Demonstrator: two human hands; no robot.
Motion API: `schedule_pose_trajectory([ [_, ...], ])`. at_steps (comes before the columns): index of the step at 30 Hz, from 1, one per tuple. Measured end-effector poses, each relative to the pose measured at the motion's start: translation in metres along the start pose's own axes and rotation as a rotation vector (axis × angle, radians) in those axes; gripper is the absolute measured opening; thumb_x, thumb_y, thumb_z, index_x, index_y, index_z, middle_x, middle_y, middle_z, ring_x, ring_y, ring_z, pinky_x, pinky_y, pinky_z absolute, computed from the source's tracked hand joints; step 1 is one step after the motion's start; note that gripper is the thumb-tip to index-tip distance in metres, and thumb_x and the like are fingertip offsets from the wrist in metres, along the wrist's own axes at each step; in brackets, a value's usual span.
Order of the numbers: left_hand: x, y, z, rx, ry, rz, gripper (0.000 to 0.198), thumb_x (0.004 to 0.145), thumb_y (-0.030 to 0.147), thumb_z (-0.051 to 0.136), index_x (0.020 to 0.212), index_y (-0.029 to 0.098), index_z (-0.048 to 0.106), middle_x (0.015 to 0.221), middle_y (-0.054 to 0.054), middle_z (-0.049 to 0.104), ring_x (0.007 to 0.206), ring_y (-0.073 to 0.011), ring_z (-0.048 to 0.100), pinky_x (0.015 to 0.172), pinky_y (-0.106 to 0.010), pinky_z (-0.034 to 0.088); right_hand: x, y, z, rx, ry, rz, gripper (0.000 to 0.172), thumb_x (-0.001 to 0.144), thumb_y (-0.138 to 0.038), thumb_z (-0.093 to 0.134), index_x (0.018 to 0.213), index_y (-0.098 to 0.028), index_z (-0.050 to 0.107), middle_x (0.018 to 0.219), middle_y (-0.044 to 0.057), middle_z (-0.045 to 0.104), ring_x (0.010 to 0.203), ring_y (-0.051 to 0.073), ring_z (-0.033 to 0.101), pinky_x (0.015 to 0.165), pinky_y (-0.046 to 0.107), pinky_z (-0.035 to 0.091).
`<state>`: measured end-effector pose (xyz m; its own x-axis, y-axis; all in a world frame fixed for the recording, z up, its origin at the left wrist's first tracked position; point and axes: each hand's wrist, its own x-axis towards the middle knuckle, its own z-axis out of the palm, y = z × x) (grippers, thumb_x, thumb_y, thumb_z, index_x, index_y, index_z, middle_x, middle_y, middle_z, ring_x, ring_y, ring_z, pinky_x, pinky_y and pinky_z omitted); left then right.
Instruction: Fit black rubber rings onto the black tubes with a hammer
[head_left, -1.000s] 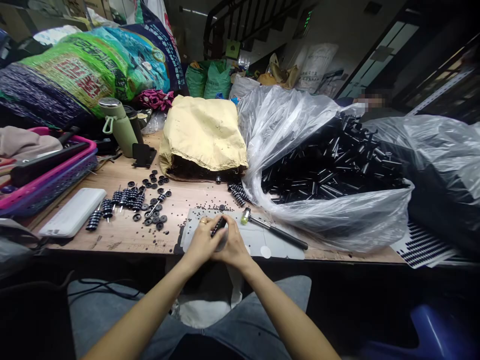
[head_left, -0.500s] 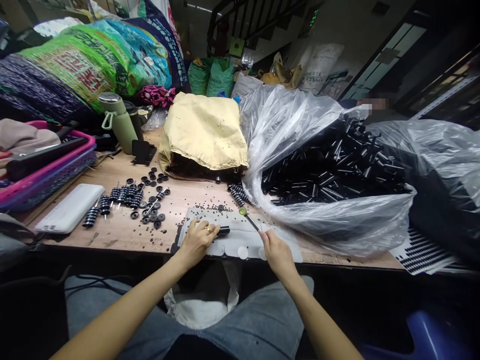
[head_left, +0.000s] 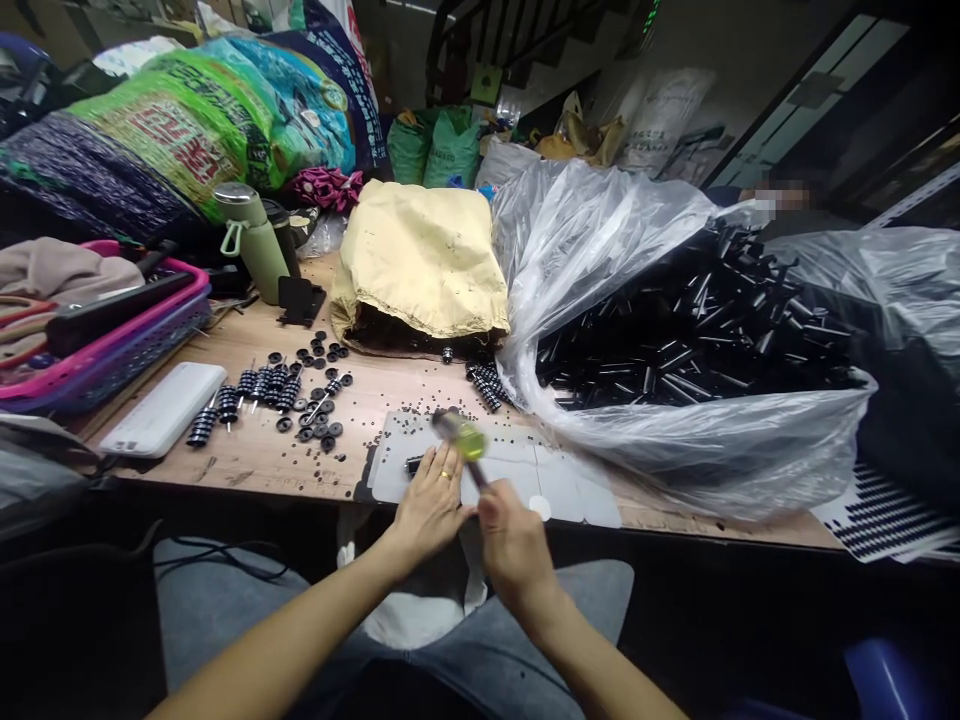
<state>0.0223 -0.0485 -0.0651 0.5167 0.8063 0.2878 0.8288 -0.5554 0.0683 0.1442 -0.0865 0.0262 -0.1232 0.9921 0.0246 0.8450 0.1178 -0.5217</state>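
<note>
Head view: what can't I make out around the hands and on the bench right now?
All in the head view:
Hammer: head blurred, so contact is unclear; the right hand hides the handle's lower end.
Black piece: mostly hidden by the left hand; only one end shows.
Yellow sack: contents lost in shadow under its front edge.
Blue item: cut off by the bottom edge.

Near the front edge of the table (head_left: 247, 464), the mat (head_left: 574, 482) is pale grey, the piece (head_left: 413, 466) black and the hammer (head_left: 469, 442) yellow-green at 1 end, while by the front right corner white sheets (head_left: 862, 508) bear black bars.
</note>
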Motion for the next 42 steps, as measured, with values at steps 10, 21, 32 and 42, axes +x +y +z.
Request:
schedule_pose_trajectory([
  [10,0.016,-0.015,-0.028,-0.201,-0.082,-0.123,0.039,0.076,0.002,0.035,0.111,0.012,0.05,0.093,-0.012,0.059,0.088,-0.0217,0.054,0.074,-0.035,0.045,0.014,0.031,0.0,-0.241,-0.059,0.106,0.043,0.092,-0.043,0.016,0.074,-0.021,0.048,0.058,0.001,0.059,0.054,0.017,0.057,0.049,0.024,0.027],
  [21,0.135,-0.064,-0.028,-0.701,-0.021,-0.565,0.036,0.084,0.029,0.039,0.113,0.01,0.05,0.111,-0.018,0.055,0.105,-0.0249,0.049,0.087,-0.034,0.035,0.05,0.098,-0.006,-0.392,0.194,0.099,0.03,0.088,-0.041,0.036,0.085,-0.017,0.054,0.086,0.008,0.06,0.083,0.02,0.054,0.067,0.028,0.037],
  [32,0.157,-0.054,-0.025,-0.925,0.216,-0.719,0.031,0.079,0.03,0.051,0.105,0.013,0.046,0.089,-0.01,0.062,0.078,-0.0164,0.06,0.072,-0.028,0.043,0.137,0.046,0.01,-0.151,0.148,0.021,0.019,0.079,-0.034,0.055,0.08,-0.017,0.061,0.081,0.005,0.064,0.076,0.017,0.058,0.068,0.025,0.04],
  [42,0.033,-0.051,-0.027,-0.964,0.311,-0.568,0.03,0.08,0.034,0.05,0.106,0.018,0.049,0.108,-0.009,0.057,0.099,-0.0199,0.055,0.086,-0.034,0.042,0.136,0.037,0.051,0.174,0.088,-0.111,0.012,0.078,-0.017,0.053,0.086,-0.015,0.062,0.097,0.011,0.062,0.1,0.025,0.051,0.091,0.043,0.032],
])
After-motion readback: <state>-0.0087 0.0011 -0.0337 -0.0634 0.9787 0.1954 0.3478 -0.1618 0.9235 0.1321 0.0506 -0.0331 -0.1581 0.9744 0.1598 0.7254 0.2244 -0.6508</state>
